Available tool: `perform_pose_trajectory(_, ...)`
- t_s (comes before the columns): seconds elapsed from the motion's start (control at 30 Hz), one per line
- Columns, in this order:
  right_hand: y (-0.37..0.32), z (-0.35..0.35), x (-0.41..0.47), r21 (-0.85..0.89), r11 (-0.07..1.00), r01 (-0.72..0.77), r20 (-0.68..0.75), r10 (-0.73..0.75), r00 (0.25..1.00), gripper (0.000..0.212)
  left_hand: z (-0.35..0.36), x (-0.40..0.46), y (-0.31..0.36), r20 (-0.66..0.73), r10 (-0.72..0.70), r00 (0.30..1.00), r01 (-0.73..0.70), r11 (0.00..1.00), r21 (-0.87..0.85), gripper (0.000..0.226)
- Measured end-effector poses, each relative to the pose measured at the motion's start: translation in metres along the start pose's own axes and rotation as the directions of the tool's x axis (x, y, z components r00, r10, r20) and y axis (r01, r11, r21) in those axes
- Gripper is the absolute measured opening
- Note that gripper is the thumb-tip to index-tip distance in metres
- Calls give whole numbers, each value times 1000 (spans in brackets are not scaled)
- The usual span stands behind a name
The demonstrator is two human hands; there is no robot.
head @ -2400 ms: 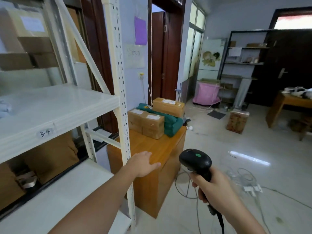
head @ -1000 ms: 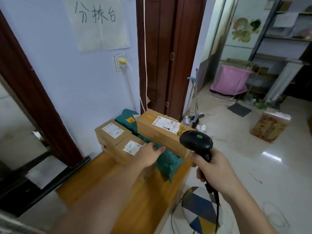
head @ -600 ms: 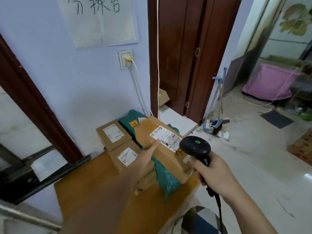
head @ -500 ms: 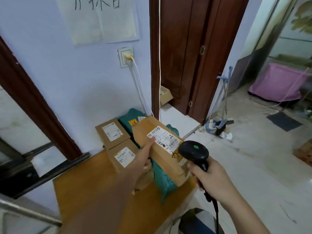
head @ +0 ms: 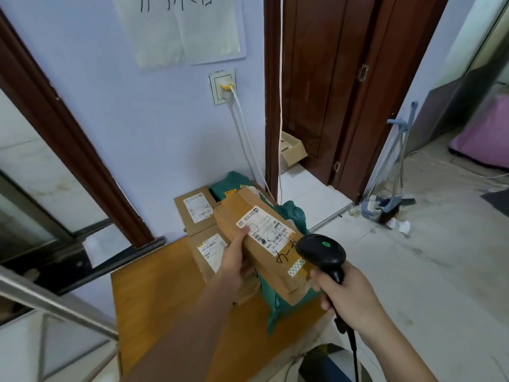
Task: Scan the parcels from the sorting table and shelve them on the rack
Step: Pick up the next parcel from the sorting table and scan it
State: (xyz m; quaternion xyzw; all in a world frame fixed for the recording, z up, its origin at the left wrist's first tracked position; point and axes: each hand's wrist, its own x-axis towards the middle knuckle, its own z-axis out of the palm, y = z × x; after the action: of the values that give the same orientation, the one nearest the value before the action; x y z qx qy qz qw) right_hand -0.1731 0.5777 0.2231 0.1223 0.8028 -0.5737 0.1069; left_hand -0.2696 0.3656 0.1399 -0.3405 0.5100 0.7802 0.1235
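Left hand (head: 234, 260) holds the long cardboard parcel (head: 264, 244) at its left edge: thumb lies on top beside the white shipping label (head: 265, 230), remaining fingers curl underneath, so the grip is pinching the box. Parcel sits tilted, far end toward the wall, near end toward the person, resting on a green poly-bag parcel (head: 286, 213) that shows both behind and below it. Black handwriting and a strip of tape visible on the parcel's near end. Right hand (head: 349, 296) is wrapped around the handle of the black barcode scanner (head: 321, 252); grip closed on it, green light on the scanner head, head just beside the parcel's near right corner, cable hanging down. Two smaller cardboard boxes, one at the back (head: 194, 208) and one in front (head: 210, 252), both labelled, stand to the left of the held parcel, touching each other. All rest on the wooden table (head: 154, 293) against the lilac wall. Metal rack frame (head: 55, 301) at lower left.
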Motion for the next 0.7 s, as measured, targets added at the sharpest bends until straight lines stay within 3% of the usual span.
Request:
perform_pose_trajectory(0.1,2,3,-3,14,1000,5,-3,-5,1000,10,-10,-7,1,-20,18,1000,-19,996,-87,70)
perform_pose_trajectory(0.27,1,11,-10,14,1000,15,-30,-14,999,15,-35,-23,-3,-101,27,995,-56,953,-299,99)
perform_pose_trajectory(0.37,-3,21,-13,36,999,29,-10,-29,1000,12,-51,-33,-7,-164,15,986,-78,918,-388,101)
perform_pose_trajectory(0.43,-5,29,-16,43,998,42,10,-42,999,10,-59,-37,-10,-230,-13,973,-98,881,-464,98)
perform_pose_trajectory(0.53,-7,40,-20,24,999,46,33,-47,998,9,-66,-38,-12,-308,-109,945,-100,801,-591,113)
perform_pose_trajectory(0.7,-9,53,-23,1,999,51,56,-51,997,11,-68,-41,-11,-314,-175,933,-75,759,-647,120)
